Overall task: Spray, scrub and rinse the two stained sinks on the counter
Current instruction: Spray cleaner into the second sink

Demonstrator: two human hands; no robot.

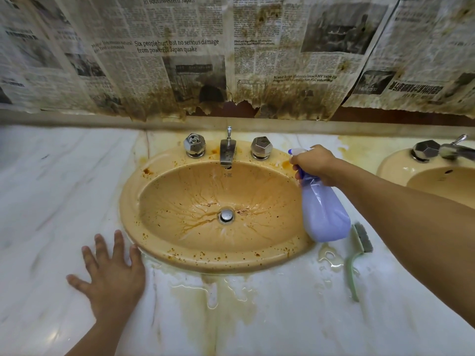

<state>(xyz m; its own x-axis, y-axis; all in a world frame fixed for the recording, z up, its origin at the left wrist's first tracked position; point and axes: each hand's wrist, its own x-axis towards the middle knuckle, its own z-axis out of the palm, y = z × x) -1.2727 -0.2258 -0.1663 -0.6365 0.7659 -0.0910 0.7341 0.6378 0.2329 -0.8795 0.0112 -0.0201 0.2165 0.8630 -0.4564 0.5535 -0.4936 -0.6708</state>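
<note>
Head camera looked down on the stained sink [128, 201], set in the marble counter [51, 201] straight in front of me. My right hand [312, 163] was curled round the neck of the spray bottle [323, 209], fingers wrapped at the trigger. I held it tilted over the sink's right rim, its nozzle pointing left across the bowl. My left hand [113, 276] lay flat on the counter, fingers straight and spread, holding nothing, its fingertips just beside the sink's near-left rim. Brown streaks ran down the bowl toward the drain [226, 215], and brown specks dotted the rim. The scrub brush [361, 240] lay on the counter just right of the sink, beside a puddle. The second sink [393, 165] sat at the right edge, partly cut off. Stained newspaper [180, 47] covered the wall behind the tap [227, 150].
</note>
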